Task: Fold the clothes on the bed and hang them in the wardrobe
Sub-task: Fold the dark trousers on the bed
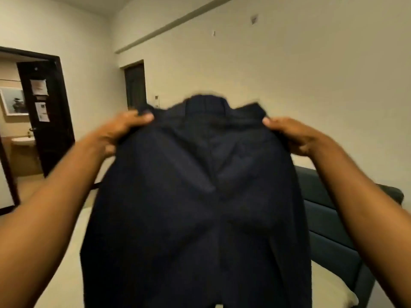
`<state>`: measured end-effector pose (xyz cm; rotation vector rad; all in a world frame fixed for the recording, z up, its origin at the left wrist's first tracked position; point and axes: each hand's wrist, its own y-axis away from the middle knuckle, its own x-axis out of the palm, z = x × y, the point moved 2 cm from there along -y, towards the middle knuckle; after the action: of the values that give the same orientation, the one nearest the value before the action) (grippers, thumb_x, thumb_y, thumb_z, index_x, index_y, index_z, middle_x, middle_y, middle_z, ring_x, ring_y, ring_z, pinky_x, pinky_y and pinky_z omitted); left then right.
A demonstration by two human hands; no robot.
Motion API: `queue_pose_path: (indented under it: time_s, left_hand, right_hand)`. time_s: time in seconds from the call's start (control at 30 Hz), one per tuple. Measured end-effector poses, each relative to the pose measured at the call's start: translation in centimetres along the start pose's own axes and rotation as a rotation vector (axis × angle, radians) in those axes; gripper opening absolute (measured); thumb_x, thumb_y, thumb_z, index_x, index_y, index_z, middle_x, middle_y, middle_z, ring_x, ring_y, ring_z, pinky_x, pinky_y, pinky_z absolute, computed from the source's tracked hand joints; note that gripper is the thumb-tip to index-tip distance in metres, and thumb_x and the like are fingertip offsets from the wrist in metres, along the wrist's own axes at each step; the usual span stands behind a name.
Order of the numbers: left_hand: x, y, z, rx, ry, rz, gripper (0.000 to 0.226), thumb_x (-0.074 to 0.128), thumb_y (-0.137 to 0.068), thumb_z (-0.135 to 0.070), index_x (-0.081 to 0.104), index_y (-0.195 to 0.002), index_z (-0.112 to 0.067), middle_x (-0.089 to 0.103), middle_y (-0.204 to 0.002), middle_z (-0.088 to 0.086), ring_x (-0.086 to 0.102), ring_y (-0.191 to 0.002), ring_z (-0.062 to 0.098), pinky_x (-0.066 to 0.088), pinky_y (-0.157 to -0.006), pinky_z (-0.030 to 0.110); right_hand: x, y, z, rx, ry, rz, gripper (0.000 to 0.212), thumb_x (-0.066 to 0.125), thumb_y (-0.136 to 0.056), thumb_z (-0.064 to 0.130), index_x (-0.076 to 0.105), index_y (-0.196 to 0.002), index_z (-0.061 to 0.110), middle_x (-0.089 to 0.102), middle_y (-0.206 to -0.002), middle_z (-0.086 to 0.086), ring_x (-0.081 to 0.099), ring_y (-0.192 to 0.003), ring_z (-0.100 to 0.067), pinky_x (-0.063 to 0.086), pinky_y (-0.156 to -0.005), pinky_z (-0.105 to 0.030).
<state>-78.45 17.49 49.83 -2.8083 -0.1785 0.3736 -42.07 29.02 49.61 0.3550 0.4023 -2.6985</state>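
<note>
A pair of dark navy trousers (195, 196) hangs in front of me, held up by the waistband and filling the middle of the view. My left hand (120, 132) grips the left side of the waistband, thumb over the cloth. My right hand (293, 136) grips the right side the same way. The legs drop down past the bottom edge of the frame. Beneath them lies the bed (66, 263) with a pale sheet, mostly hidden by the trousers. No wardrobe is in view.
A dark padded headboard (329, 218) runs along the right wall. At the left an open dark door (49, 121) leads to a bathroom with a basin (23, 141). A second dark door (135, 85) stands in the far corner.
</note>
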Motion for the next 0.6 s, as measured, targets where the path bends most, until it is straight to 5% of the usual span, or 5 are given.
queue_pose_path:
  time_s: [0.1, 0.27, 0.43, 0.53, 0.6]
  left_hand:
    - [0.9, -5.4, 11.9, -0.327, -0.473, -0.168, 0.016, 0.064, -0.095, -0.017, 0.067, -0.110, -0.012, 0.068, -0.111, 0.013, 0.064, -0.094, 0.025, 0.050, -0.085, 0.039]
    - [-2.5, -11.6, 15.7, -0.178, -0.478, -0.582, 0.033, 0.064, -0.096, -0.024, 0.064, -0.129, -0.018, 0.067, -0.121, 0.010, 0.062, -0.111, 0.031, 0.050, -0.101, 0.043]
    - [-6.1, -13.3, 10.4, 0.095, -0.257, -0.602, 0.025, 0.059, -0.099, -0.017, 0.064, -0.123, -0.022, 0.066, -0.120, 0.002, 0.063, -0.112, 0.019, 0.053, -0.098, 0.038]
    - [-6.0, -9.0, 10.5, 0.185, -0.231, -0.445, 0.022, 0.055, -0.101, -0.014, 0.064, -0.117, -0.025, 0.066, -0.116, 0.000, 0.062, -0.113, 0.016, 0.051, -0.096, 0.033]
    - [-5.0, -4.8, 13.0, 0.194, -0.222, -0.313, 0.027, 0.056, -0.099, -0.009, 0.068, -0.103, -0.033, 0.068, -0.103, -0.008, 0.063, -0.105, 0.014, 0.050, -0.092, 0.031]
  right_hand:
    - [2.4, -6.9, -11.8, 0.246, 0.654, -0.048, 0.030, 0.056, -0.100, 0.030, 0.068, -0.107, 0.004, 0.069, -0.100, -0.015, 0.065, -0.093, -0.030, 0.047, -0.073, -0.031]
    - [4.8, -14.3, -15.5, 0.062, 0.423, -0.341, 0.030, 0.056, -0.100, 0.024, 0.065, -0.119, 0.002, 0.066, -0.119, -0.021, 0.061, -0.114, -0.036, 0.047, -0.091, -0.041]
    - [4.2, -18.0, -11.1, -0.195, 0.133, -0.417, 0.010, 0.059, -0.098, 0.017, 0.069, -0.101, 0.016, 0.071, -0.101, -0.006, 0.068, -0.096, -0.020, 0.053, -0.081, -0.035]
    - [4.8, -15.5, -12.1, -0.238, 0.077, -0.298, 0.014, 0.054, -0.101, 0.013, 0.066, -0.107, 0.009, 0.069, -0.094, -0.005, 0.061, -0.077, 0.002, 0.043, -0.063, -0.017]
    - [5.2, -13.0, -15.6, -0.146, 0.108, -0.171, 0.019, 0.054, -0.102, 0.015, 0.066, -0.115, 0.009, 0.068, -0.103, -0.005, 0.058, -0.088, -0.005, 0.041, -0.066, -0.024]
